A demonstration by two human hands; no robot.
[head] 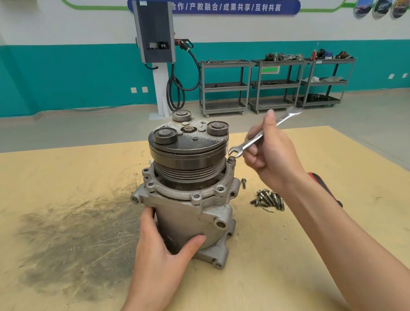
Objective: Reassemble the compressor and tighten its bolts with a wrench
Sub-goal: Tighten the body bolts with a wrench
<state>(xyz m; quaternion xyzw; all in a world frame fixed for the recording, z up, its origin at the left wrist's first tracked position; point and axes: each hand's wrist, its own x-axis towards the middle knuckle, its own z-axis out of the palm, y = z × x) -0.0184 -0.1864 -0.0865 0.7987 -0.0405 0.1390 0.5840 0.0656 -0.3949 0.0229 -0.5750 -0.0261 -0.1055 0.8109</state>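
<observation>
The left hand (162, 247) grips the lower body of the compressor (189, 188), thumb across its front, the unit standing upright on the scuffed wooden table (60, 265). The right hand (270, 155) holds a wrench (261, 135) by the shank, its lower open end just above a bolt (231, 158) seated in the flange at the unit's right side. A loose bolt (243, 182) and a pile of bolts (268, 199) lie on the table right of the compressor; grey shelf carts (276, 83) stand against the far wall.
</observation>
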